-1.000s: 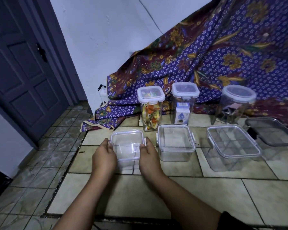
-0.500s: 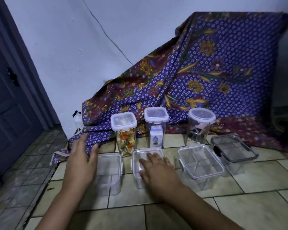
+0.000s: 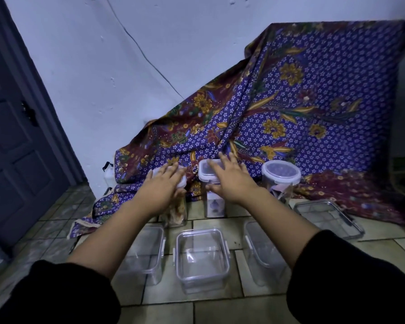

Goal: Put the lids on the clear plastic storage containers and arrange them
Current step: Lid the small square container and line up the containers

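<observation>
Three tall lidded jars stand in the back row: a left jar with colourful contents (image 3: 177,212), a middle square jar (image 3: 214,203) and a round jar (image 3: 281,181) on the right. My left hand (image 3: 163,184) lies with spread fingers over the left jar's lid. My right hand (image 3: 229,180) is spread over the middle jar's lid. In the front row sit a left clear box (image 3: 146,253), a middle clear box (image 3: 201,258) with its lid on, and a right clear box (image 3: 263,258) partly behind my arm. A dark-rimmed lidded box (image 3: 329,218) sits further right.
A purple patterned batik cloth (image 3: 302,108) drapes over something behind the jars, against a white wall. A dark door (image 3: 14,141) is on the left. The floor is beige tile (image 3: 220,312).
Both hands left the front boxes and reached forward to the tops of the two tall jars in the back row. The camera view tilted upward.
</observation>
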